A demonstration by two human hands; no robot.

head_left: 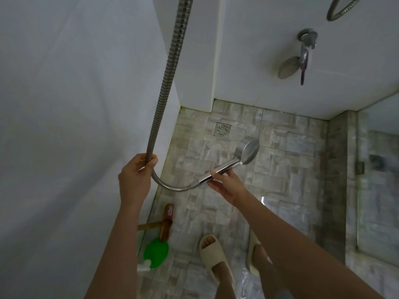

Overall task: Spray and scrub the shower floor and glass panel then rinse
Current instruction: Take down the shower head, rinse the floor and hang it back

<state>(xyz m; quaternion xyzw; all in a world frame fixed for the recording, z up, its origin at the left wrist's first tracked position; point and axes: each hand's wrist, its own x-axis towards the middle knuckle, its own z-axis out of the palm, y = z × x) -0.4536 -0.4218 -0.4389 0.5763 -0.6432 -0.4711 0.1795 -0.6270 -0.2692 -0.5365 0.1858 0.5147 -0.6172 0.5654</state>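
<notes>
Overhead, left hand point(135, 180) fingers curl round the ribbed metal shower hose point(170, 67); right hand point(226, 186) fingers pinch the chrome round-headed hand shower point(233, 162) handle above the grey stone-tiled floor point(280, 169)

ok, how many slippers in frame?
2. The first slipper is at bottom centre on the shower floor, near the green object. The second slipper is beside it, partly hidden behind a forearm. Both are worn.

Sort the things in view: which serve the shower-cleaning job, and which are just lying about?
Job: shower head (right hand), hose (left hand), wooden brush, shower floor, glass panel.
Lying about: green plastic item, purple item hanging at the wall tap.
</notes>
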